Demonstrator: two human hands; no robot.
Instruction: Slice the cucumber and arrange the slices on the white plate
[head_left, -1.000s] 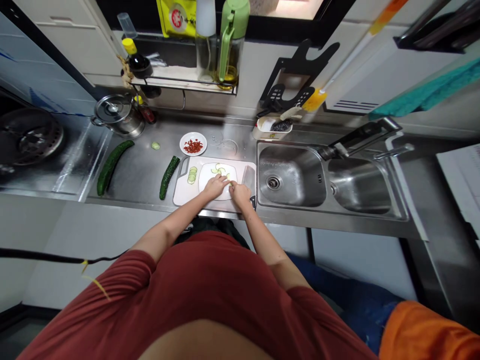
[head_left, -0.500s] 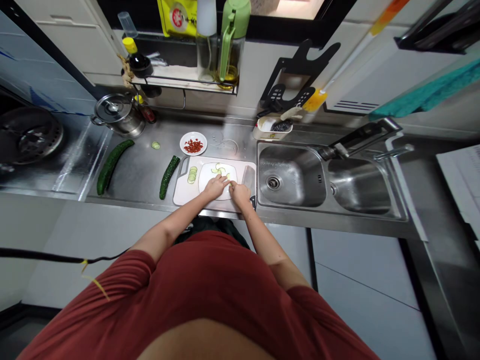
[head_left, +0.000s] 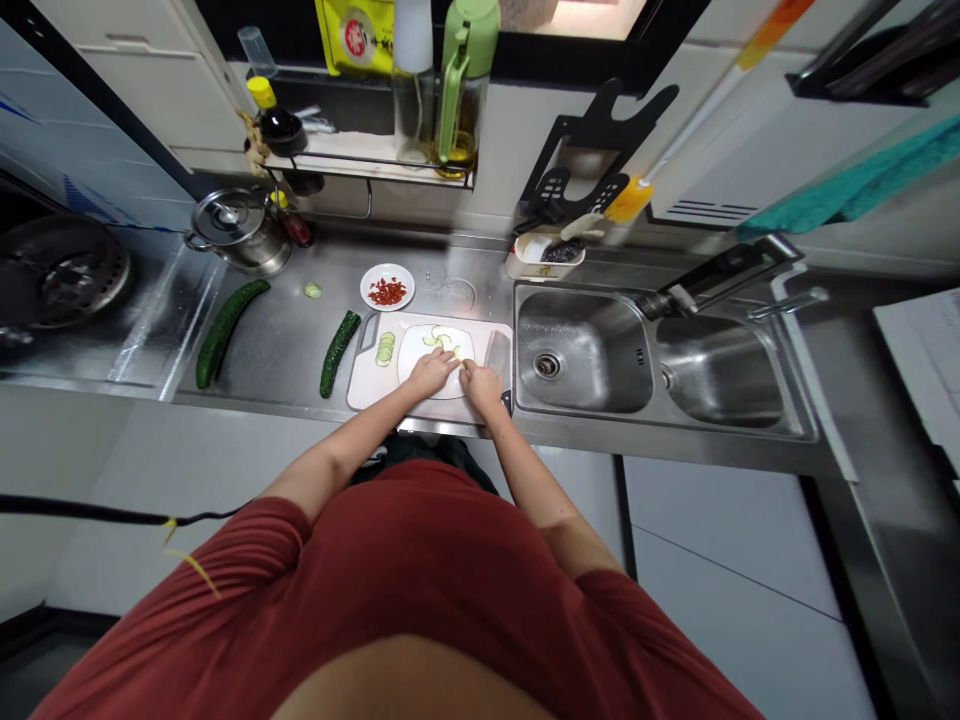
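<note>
A white plate lies on the pale cutting board, with several cucumber slices near its far side. My left hand reaches over the plate, its fingers stretched out and their tips at a pale slice on the right side. Close beside it, at the plate's right edge, my right hand has its fingers curled in a pinch on what looks like a cucumber slice, mostly hidden. A row of overlapping cucumber slices rests on the board, left of the plate. On the right lies a knife, blade flat, black handle towards me.
A cut cucumber and a whole one lie leftwards. Behind the board stands a small dish of chopped red pieces. A cucumber end lies nearby. A steel pot stands back left; the double sink is at right.
Both hands stay over the plate with hardly any movement. The whole view has shifted very slightly; the slices, board and knife keep their places.
</note>
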